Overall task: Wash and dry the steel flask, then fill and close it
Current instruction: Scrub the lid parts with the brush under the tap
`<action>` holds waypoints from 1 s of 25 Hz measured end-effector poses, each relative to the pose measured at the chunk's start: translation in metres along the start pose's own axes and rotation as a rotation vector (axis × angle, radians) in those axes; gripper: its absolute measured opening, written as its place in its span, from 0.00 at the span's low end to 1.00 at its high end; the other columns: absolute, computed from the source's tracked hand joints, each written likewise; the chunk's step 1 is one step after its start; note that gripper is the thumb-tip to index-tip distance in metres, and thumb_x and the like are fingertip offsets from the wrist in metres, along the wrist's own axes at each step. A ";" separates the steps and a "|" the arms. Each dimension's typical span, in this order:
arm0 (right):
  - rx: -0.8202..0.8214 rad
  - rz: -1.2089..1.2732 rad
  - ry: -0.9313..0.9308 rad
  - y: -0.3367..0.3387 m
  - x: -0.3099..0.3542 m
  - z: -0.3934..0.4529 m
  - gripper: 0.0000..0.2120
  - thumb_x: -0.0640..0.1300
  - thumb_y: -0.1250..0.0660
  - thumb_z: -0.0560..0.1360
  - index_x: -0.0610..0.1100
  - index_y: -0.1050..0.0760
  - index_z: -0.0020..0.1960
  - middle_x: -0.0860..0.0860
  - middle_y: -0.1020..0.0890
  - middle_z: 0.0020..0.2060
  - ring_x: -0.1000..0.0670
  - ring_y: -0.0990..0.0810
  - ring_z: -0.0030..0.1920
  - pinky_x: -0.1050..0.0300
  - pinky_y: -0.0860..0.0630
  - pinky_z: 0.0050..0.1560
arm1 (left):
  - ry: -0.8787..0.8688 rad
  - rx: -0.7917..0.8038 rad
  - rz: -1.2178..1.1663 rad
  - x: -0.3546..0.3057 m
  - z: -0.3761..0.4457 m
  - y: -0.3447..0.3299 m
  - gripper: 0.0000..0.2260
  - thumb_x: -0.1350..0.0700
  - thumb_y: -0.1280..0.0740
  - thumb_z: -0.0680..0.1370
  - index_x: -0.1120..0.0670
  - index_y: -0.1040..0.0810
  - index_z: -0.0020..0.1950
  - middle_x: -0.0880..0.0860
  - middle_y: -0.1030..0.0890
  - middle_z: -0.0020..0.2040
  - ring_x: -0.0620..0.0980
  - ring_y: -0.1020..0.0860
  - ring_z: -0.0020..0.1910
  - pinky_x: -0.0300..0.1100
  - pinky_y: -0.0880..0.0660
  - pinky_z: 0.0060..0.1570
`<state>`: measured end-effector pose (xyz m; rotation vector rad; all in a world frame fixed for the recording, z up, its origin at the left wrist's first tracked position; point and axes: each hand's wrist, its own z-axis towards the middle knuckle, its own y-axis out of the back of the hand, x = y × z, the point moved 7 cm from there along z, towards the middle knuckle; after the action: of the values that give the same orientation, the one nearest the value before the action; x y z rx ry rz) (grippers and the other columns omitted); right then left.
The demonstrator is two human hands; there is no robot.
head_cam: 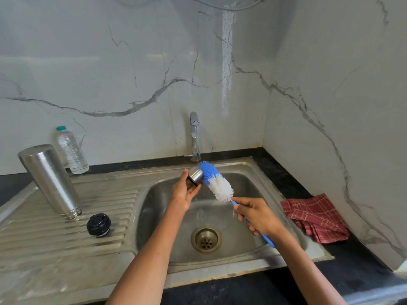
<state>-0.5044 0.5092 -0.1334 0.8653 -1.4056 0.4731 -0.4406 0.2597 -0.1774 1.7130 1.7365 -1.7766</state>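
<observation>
The steel flask (51, 181) stands upside down on the ribbed drainboard at the left. Its black stopper (98, 224) lies just in front of it. My left hand (184, 192) holds the small steel cup lid (195, 175) over the sink, under the tap. My right hand (258, 215) grips the blue handle of a bottle brush (217, 181). The brush's blue and white bristles press against the right side of the lid. A thin stream of water falls from the tap (194, 135) onto the lid and brush tip.
The steel sink basin (253, 179) has a brass drain (206, 238) at its middle. A clear plastic water bottle (71, 150) stands behind the flask by the wall. A red checked cloth (315, 216) lies on the black counter at the right. Marble walls close off the back and right.
</observation>
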 end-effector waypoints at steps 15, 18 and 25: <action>-0.037 0.028 0.056 0.006 -0.007 0.002 0.16 0.42 0.34 0.82 0.48 0.24 0.69 0.49 0.24 0.30 0.53 0.36 0.20 0.62 0.38 0.20 | 0.109 0.049 0.225 0.007 -0.002 0.001 0.19 0.44 0.31 0.75 0.59 0.25 0.54 0.60 0.20 0.45 0.54 0.24 0.40 0.48 0.25 0.41; -0.038 -0.153 0.078 0.019 0.001 -0.005 0.11 0.47 0.30 0.80 0.49 0.23 0.62 0.51 0.20 0.30 0.56 0.32 0.21 0.61 0.34 0.24 | 0.032 -0.070 0.159 -0.003 0.002 0.013 0.17 0.45 0.31 0.76 0.60 0.24 0.49 0.59 0.21 0.44 0.53 0.24 0.41 0.47 0.25 0.46; -0.067 -1.259 0.292 0.064 0.029 -0.007 0.11 0.58 0.46 0.84 0.59 0.31 0.64 0.56 0.17 0.47 0.49 0.19 0.44 0.50 0.23 0.48 | -0.003 -0.034 0.225 -0.003 0.008 0.013 0.20 0.40 0.32 0.79 0.58 0.23 0.51 0.60 0.19 0.46 0.55 0.22 0.46 0.53 0.24 0.62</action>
<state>-0.5428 0.5483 -0.0892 1.3578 -0.4126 -0.4043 -0.4351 0.2476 -0.1851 1.8090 1.4947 -1.6431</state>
